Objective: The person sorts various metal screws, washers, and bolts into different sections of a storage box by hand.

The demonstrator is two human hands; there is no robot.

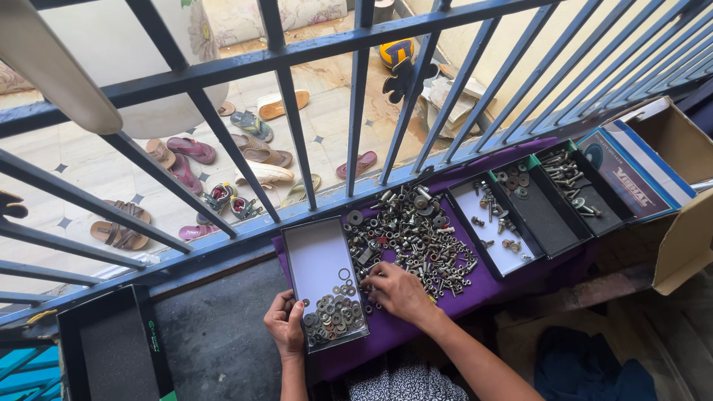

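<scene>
My right hand (399, 291) rests palm down, fingers curled, on the near edge of the heap of mixed hardware (416, 234); its fingertips are among the pieces, but I cannot tell whether they pinch any one of them. My left hand (285, 324) grips the near left corner of the shallow white-lined tray (312, 252), thumb on the rim, fingers beneath. Flat metal washers (334, 315) lie bunched in that tray's near end, just left of my right hand. The heap, dull grey and brass bolts, nuts and washers, lies loose on a purple cloth (386, 334) spread along the ledge.

To the right of the heap, three more shallow trays stand side by side: a white-lined tray (496, 252) with a few scattered pieces, a dark tray with green rim (546, 215) holding washers at its far end, and a dark tray (587, 189) holding bolts. Beyond them lies a flat blue and maroon carton lid (631, 178), rectangular, printed, beside an open brown cardboard box (679, 141). A black lid (115, 345) lies at far left. Blue painted metal railing bars (290, 104) run behind the ledge.
</scene>
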